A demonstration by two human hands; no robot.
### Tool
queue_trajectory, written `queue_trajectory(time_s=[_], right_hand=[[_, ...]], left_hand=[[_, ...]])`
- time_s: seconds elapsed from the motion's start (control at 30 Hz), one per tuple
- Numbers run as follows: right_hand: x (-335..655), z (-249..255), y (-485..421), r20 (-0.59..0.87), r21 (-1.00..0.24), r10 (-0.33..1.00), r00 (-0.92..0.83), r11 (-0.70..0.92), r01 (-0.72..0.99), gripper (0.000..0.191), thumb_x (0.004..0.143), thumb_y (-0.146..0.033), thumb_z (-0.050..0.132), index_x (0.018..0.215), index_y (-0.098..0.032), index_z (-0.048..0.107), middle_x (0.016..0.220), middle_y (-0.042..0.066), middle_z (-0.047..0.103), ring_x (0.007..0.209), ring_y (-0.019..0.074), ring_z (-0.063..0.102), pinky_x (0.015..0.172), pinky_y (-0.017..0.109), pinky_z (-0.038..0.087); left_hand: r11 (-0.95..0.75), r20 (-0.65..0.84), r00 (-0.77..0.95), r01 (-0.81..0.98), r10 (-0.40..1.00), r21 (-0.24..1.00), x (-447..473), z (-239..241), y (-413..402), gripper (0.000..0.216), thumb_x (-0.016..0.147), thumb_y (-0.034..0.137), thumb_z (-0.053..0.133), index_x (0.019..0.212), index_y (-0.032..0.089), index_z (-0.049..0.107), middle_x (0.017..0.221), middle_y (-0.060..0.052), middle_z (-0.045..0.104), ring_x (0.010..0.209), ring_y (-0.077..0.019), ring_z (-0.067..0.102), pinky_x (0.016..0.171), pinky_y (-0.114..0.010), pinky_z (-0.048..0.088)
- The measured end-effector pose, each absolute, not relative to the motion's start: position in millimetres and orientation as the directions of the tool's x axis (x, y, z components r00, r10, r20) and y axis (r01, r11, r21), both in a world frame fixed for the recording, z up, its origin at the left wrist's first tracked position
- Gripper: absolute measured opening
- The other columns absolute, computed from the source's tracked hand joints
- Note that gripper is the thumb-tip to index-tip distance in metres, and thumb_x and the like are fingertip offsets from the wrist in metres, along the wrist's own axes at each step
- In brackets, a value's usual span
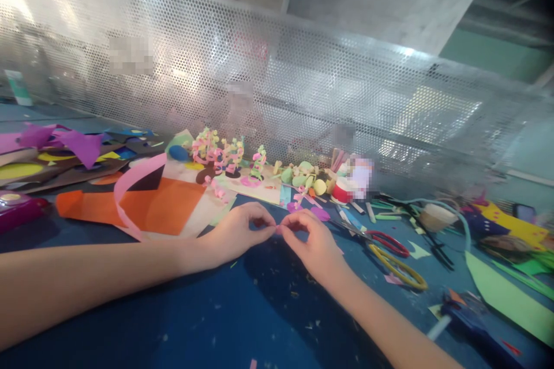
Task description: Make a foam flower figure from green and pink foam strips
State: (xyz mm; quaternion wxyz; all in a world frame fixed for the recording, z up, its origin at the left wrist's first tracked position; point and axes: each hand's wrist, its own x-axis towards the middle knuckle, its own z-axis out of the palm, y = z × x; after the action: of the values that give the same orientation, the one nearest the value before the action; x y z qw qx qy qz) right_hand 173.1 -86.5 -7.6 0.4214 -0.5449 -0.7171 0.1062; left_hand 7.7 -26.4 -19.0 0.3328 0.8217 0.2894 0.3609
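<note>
Over the dark blue table (190,311), my left hand (236,233) and my right hand (309,242) meet fingertip to fingertip. Each is closed in a pinch on a tiny pink paper piece (278,230), mostly hidden by the fingers. Just behind them lie a purple paper oval (320,214) and small curled pink strips. To the right of my right hand rest scissors with one red and one yellow handle (398,268). Left of my left hand, a long pink paper strip (119,196) arches over a sheet of orange paper (173,207).
Curled paper figures (257,164) stand at the back, before a perforated metal screen (194,63). A roll of red tape (343,191) is near several rounded paper pieces. A blue glue gun (476,323) lies front right, green paper (511,294) beyond it. Purple scraps (82,144) lie left.
</note>
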Motion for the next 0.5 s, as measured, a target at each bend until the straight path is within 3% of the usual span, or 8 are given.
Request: queue_trajectory(time_s=[0.23, 0.4, 0.5], right_hand=[[174, -8, -86, 0.435, -0.687, 0.898, -0.071, 0.382, 0.619, 0.009, 0.078, -0.027, 0.054, 0.078, -0.019, 0.059, 0.08, 0.004, 0.058, 0.074, 0.0167, 0.054, 0.072, 0.031, 0.046], [173, -5, -86, 0.274, -0.84, 0.961, -0.046, 0.262, 0.475, 0.014, 0.078, -0.032, 0.054, 0.078, -0.018, 0.058, 0.074, 0.002, 0.06, 0.068, 0.0147, 0.055, 0.064, 0.027, 0.044], [172, -4, -86, 0.196, -0.901, 0.98, -0.024, 0.19, 0.39, 0.017, 0.076, -0.033, 0.056, 0.075, -0.017, 0.057, 0.068, 0.0, 0.06, 0.064, 0.0138, 0.055, 0.062, 0.026, 0.043]], left_hand=[[-0.575, 0.376, 0.565, 0.225, 0.735, 0.786, 9, -20, -26, 0.02, 0.077, 0.037, 0.054, 0.076, 0.019, 0.062, 0.081, -0.002, 0.06, 0.076, -0.0137, 0.056, 0.071, -0.025, 0.044], [-0.509, 0.325, 0.56, 0.207, 0.762, 0.836, 6, -14, -31, 0.024, 0.075, 0.041, 0.055, 0.078, 0.018, 0.061, 0.082, -0.001, 0.061, 0.077, -0.0136, 0.057, 0.07, -0.023, 0.045], [-0.431, 0.238, 0.575, 0.225, 0.783, 0.874, 5, -10, -32, 0.027, 0.074, 0.044, 0.055, 0.079, 0.018, 0.06, 0.08, -0.001, 0.063, 0.073, -0.0136, 0.058, 0.06, -0.021, 0.045]])
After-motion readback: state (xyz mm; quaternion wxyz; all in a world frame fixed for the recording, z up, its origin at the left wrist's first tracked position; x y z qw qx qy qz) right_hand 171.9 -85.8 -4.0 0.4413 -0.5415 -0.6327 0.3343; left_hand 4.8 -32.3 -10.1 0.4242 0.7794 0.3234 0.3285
